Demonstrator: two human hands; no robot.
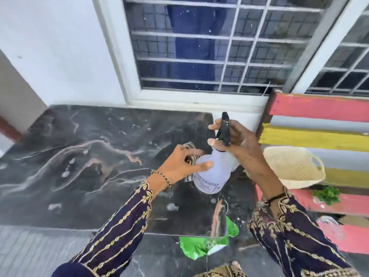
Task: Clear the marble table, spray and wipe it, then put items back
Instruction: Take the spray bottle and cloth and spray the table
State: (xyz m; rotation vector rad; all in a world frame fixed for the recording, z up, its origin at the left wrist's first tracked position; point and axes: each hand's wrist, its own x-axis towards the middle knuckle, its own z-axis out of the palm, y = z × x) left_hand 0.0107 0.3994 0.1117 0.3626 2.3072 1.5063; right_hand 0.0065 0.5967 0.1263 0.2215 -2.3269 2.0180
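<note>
The dark marble table (83, 156) lies below me, bare and dotted with wet spray spots. Over its right part I hold a white spray bottle (211, 172) with a black trigger head (224, 130). My right hand (237, 140) grips the black head from the right. My left hand (183, 164) has a striped brown cloth (190, 156) bunched in its palm, and its fingers rest against the bottle's side.
A slatted bench (319, 136) painted pink, yellow and grey stands to the right, carrying a cream woven basket (293, 166) and green leaves (327, 194). A green bag (201, 246) lies on the floor by the table's near right corner. A barred window (209, 47) is behind the table.
</note>
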